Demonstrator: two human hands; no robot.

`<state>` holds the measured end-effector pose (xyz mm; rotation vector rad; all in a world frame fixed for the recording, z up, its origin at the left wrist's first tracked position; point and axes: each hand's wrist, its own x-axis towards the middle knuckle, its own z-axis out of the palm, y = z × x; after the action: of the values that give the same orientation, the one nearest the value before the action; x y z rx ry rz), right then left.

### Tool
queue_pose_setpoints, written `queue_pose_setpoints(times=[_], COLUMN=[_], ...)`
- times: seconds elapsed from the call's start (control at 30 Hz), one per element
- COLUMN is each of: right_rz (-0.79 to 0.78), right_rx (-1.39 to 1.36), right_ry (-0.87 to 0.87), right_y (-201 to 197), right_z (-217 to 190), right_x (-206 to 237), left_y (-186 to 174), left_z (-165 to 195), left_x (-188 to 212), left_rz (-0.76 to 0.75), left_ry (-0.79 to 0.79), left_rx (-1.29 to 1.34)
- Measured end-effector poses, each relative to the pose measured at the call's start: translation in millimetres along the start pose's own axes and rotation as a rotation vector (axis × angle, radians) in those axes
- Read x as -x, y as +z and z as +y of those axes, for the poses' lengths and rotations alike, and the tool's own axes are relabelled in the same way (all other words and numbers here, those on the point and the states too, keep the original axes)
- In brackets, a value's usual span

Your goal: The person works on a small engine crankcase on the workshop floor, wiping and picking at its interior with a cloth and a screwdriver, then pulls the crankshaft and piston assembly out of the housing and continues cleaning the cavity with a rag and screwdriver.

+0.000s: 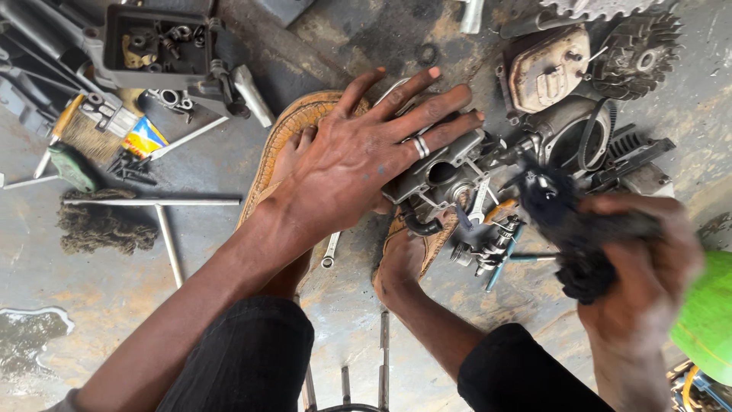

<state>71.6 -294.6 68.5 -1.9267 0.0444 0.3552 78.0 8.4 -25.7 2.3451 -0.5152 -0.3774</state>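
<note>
Two hands work at a grey carburettor [438, 172] lying mid-scene on the concrete floor [229, 252], above the person's sandalled feet. Left hand [366, 156], fingers spread wide, presses flat on its top. Right hand [633, 259], blurred, grips a black rag [568, 217] just right of it. Engine parts [587, 69] lie far right; a parts tray [156, 42] far left.
</note>
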Motion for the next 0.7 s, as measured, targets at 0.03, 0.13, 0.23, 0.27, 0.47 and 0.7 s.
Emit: queue_pose_setpoints(times=[0.03, 0.13, 0.23, 0.27, 0.47, 0.7], right_rz=[-0.019, -0.013, -0.151, -0.188, -0.249, -0.455], right_rx=[0.158, 0.227, 0.384, 0.537, 0.641, 1.036], right_ry=[-0.097, -0.172, -0.238, -0.338, -0.408, -0.463], right_y=[-3, 11, 34, 43, 64, 74], right_z=[-10, -16, 1, 9, 32, 24], right_x=[3, 3, -5, -8, -14, -20], left_y=[0, -1, 0, 0, 1, 3], left_z=[1, 6, 6, 6, 6, 4], left_x=[-1, -3, -2, -3, -3, 0], left_rz=[0.022, 0.014, 0.015, 0.023, 0.064, 0.048], left_ry=[0.003, -0.001, -0.014, -0.015, 0.000, -0.011], left_rx=[0.023, 0.026, 0.029, 0.035, 0.012, 0.047])
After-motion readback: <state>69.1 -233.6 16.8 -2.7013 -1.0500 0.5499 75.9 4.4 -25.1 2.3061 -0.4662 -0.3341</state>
